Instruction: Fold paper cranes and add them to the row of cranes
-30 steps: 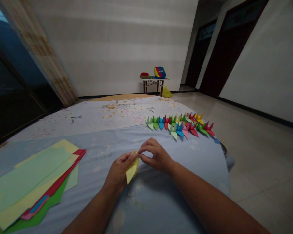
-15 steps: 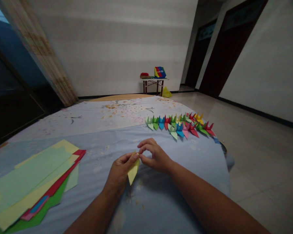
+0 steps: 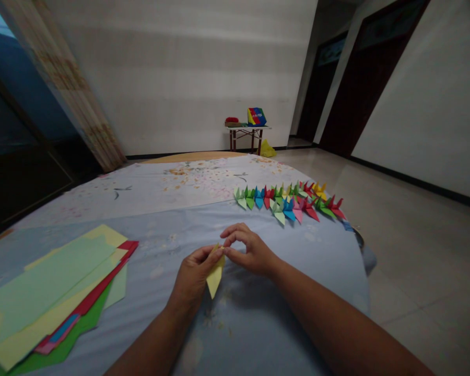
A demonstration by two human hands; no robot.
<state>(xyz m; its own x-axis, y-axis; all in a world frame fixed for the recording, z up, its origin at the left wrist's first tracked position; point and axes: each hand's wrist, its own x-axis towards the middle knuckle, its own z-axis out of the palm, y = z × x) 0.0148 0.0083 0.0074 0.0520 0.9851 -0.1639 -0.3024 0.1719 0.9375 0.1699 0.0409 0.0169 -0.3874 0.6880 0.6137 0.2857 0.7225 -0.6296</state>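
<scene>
1. Far left: a patterned curtain, hanging at a slant in view beside a dark opening.
2. Near left, on the worktop: a loose stack of coloured paper. Pale green and pale yellow sheets uppermost; a red sheet shows along its right edge, bright green under that. A small blue strip lies on pink near the lower corner.
3. Under the stack, a blue cloth across the near part of the worktop; a white floral cloth covers the far part. Bare wood rim at the back.
4. Left hand: closed, thumb pressed over curled fingers, gripping the yellow piece.
5. Yellow piece: folded paper, held up between the two hands, right of the stack. Wide point hangs downward; a narrow tip shows above the left thumb. Finer folds too small to read.
6. Right hand: thumb and forefinger bent into a ring, their ends nearly together, pinching the upper end of the yellow piece. Other fingers loosely curled.
7. Behind, against the wall: a low stand bearing a red item and a multicoloured box.
8. Right side of worktop: folded paper birds in close rows, beyond the right hand; greens, blues, reds, pink, yellow.
9. Far right: pale floor, dark doors.
</scene>
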